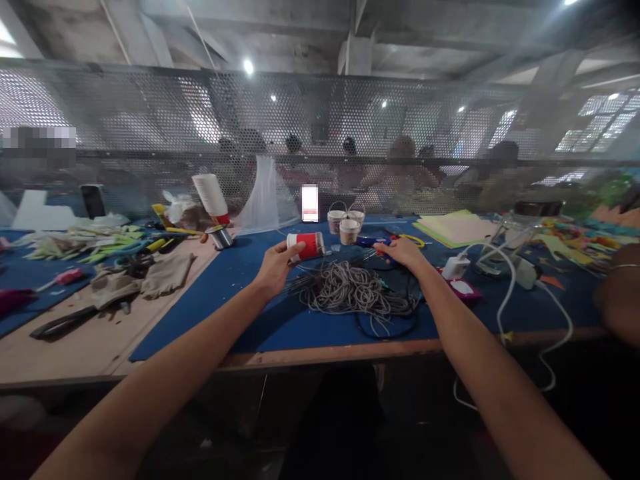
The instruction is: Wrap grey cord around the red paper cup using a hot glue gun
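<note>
My left hand (276, 265) is closed round a red and white paper cup (306, 246), held on its side just above the blue mat (240, 313). My right hand (403, 253) reaches over a blue-handled tool (370, 241) lying on the mat; its fingers are curled down on it, and I cannot tell how firmly they grip. Between and below both hands lies a tangled heap of grey cord (355, 290) with a black cable looped under it.
Three small rope-covered cups (347, 223) stand behind the hands. A stack of paper cups (212, 197) leans at the left, with gloves (145, 277) and scissors (63, 323) nearby. A white charger and cable (500, 293) lie right. A perforated metal screen (320, 140) backs the table; people sit behind it.
</note>
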{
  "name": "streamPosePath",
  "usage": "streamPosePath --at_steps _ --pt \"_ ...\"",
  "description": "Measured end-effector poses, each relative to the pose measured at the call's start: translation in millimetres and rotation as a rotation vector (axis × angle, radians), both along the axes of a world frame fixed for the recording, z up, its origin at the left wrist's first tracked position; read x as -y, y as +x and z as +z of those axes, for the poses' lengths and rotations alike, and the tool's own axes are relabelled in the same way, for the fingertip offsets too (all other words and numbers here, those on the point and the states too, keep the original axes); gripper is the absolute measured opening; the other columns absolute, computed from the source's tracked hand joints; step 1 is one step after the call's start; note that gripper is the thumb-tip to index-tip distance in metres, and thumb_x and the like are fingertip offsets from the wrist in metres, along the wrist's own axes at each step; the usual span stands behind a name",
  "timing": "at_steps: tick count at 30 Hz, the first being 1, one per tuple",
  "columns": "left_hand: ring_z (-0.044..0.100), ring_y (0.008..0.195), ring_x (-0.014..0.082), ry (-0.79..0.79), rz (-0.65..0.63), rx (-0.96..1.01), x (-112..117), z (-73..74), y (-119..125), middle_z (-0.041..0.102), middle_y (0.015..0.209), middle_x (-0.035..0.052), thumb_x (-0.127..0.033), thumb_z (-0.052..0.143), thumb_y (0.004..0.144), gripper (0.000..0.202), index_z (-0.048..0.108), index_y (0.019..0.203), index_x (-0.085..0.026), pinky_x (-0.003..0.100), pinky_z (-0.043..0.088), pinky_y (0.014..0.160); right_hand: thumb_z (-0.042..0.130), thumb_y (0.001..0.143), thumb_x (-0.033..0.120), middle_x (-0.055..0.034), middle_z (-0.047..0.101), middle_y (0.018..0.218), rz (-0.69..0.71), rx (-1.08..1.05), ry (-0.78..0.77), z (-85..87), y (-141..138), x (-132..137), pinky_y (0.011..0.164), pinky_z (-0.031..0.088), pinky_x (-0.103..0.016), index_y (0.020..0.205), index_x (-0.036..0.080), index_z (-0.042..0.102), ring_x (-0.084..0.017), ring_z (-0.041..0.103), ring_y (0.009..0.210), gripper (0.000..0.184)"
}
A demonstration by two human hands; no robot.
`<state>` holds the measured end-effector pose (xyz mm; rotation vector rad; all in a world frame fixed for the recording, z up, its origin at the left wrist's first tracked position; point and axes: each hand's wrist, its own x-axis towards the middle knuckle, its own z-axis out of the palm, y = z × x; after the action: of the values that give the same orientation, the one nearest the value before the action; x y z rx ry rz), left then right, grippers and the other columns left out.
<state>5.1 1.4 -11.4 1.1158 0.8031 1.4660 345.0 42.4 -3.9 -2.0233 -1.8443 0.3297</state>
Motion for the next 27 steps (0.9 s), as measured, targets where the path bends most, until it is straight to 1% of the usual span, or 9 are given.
streamPosePath --at_steps 4,8,13,16,19,21,24,25,27 --pt "0.067 0.081 0.0197 0.003 -0.004 -0.004 -0.3 -0.1 0.4 0.075 0.089 0.0084 -0.033 0.089 0.062 0.038 0.077 0.092 -0.014 0.032 0.054 0.073 0.052 0.086 0.071 -0.0119 0.072 0.066 -0.049 0.083 0.003 1.4 -3.1 3.1 0.061 0.041 -0.031 0.058 0.019 0.07 -0.023 0.067 0.066 0.062" --pt "0.068 0.082 0.0204 -0.006 0.004 -0.015 1.6 1.6 0.9 0.075 0.09 0.0088 -0.035 0.09 0.061 0.04 0.077 0.093 -0.013 0.033 0.055 0.075 0.055 0.085 0.071 -0.015 0.074 0.08 -0.132 0.148 0.021 -0.2 -9.1 5.4 0.066 0.044 -0.033 0.072 0.017 0.073 -0.027 0.071 0.077 0.058" --pt "0.068 0.084 0.0213 0.005 -0.014 -0.018 1.8 0.7 1.2 0.075 0.089 0.009 -0.035 0.089 0.063 0.039 0.078 0.094 -0.014 0.034 0.055 0.076 0.059 0.081 0.072 -0.018 0.074 0.091 -0.198 0.185 -0.027 -5.9 -12.3 5.3 0.072 0.047 -0.035 0.089 0.015 0.073 -0.03 0.071 0.089 0.058" --pt "0.067 0.08 0.0193 0.005 -0.012 -0.018 1.1 -0.3 1.6 0.075 0.089 0.0085 -0.035 0.089 0.062 0.038 0.078 0.092 -0.014 0.033 0.054 0.075 0.061 0.085 0.061 -0.018 0.073 0.099 -0.181 0.201 0.081 -8.5 -14.8 6.4 0.077 0.048 -0.036 0.093 0.016 0.071 -0.03 0.069 0.095 0.047" --pt "0.065 0.077 0.0173 0.002 -0.004 -0.009 0.4 -0.8 1.7 0.075 0.087 0.0072 -0.036 0.09 0.061 0.038 0.078 0.09 -0.015 0.031 0.053 0.074 0.058 0.091 0.047 -0.013 0.074 0.101 -0.051 0.104 0.299 -6.7 -27.3 9.8 0.08 0.047 -0.035 0.094 0.019 0.07 -0.026 0.068 0.096 0.031" --pt "0.065 0.077 0.0171 0.006 -0.002 -0.002 0.1 -0.9 1.4 0.074 0.087 0.0068 -0.038 0.09 0.062 0.039 0.078 0.09 -0.015 0.031 0.053 0.075 0.056 0.093 0.045 -0.0092 0.074 0.096 0.136 -0.048 0.349 -2.2 -44.5 15.1 0.08 0.047 -0.033 0.092 0.02 0.069 -0.023 0.068 0.091 0.029" --pt "0.065 0.079 0.0172 0.017 -0.013 0.0 0.5 -0.1 0.2 0.074 0.09 0.007 -0.04 0.088 0.064 0.038 0.077 0.092 -0.015 0.032 0.053 0.077 0.055 0.092 0.055 -0.008 0.075 0.093 0.486 -0.262 0.237 7.4 -79.3 28.2 0.078 0.048 -0.033 0.092 0.019 0.07 -0.022 0.068 0.086 0.039" --pt "0.065 0.08 0.0174 0.018 -0.016 0.0 0.9 0.3 -0.2 0.074 0.091 0.007 -0.04 0.088 0.065 0.038 0.077 0.092 -0.016 0.032 0.053 0.078 0.057 0.091 0.057 -0.0084 0.075 0.094 0.553 -0.28 0.199 10.5 -91.0 32.8 0.078 0.048 -0.034 0.093 0.019 0.071 -0.023 0.068 0.087 0.04" --pt "0.066 0.082 0.0182 0.02 -0.004 0.001 1.8 1.4 -0.7 0.074 0.092 0.0072 -0.04 0.088 0.064 0.039 0.077 0.092 -0.016 0.033 0.053 0.08 0.064 0.086 0.057 -0.0097 0.075 0.094 0.576 -0.292 0.148 15.0 -111.2 40.0 0.077 0.049 -0.036 0.093 0.019 0.071 -0.024 0.068 0.086 0.039"
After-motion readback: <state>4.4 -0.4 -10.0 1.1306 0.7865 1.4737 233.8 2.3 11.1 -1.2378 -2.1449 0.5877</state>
